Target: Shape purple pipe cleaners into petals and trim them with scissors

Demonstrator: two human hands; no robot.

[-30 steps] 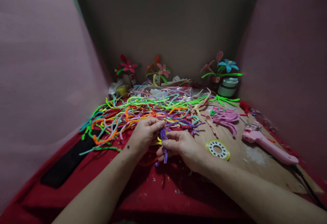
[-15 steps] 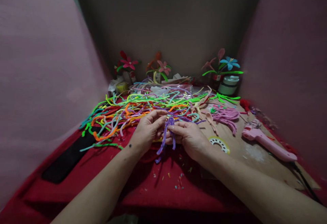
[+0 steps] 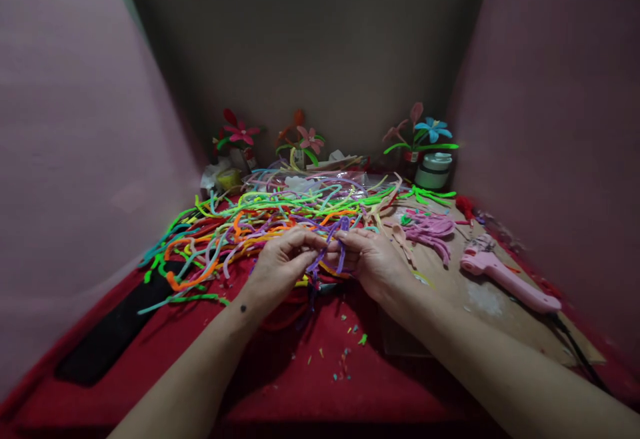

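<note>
Between my hands is a bent purple pipe cleaner (image 3: 342, 255), folded into narrow loops with ends hanging down. My left hand (image 3: 285, 262) pinches it from the left with thumb and index finger. From the right, my right hand (image 3: 373, 259) grips it in closed fingers, near the top of the fold. Both hands are raised over the front of a large heap of multicoloured pipe cleaners (image 3: 210, 242). Below the hands, partly covered, a dark pointed object lies on the red cloth.
A pink glue gun (image 3: 510, 282) with a black cord lies on a cardboard sheet (image 3: 450, 319) at right, near pink pipe-cleaner pieces (image 3: 430, 229). A black case (image 3: 115, 329) lies left. Pipe-cleaner flowers (image 3: 433, 129) and a lidded jar (image 3: 434, 171) stand behind. Scraps dot the red cloth (image 3: 295, 392).
The purple pipe cleaner is held a little higher and turned, its loops more spread. My left fingers have shifted down along it. The whole view has shifted slightly.
</note>
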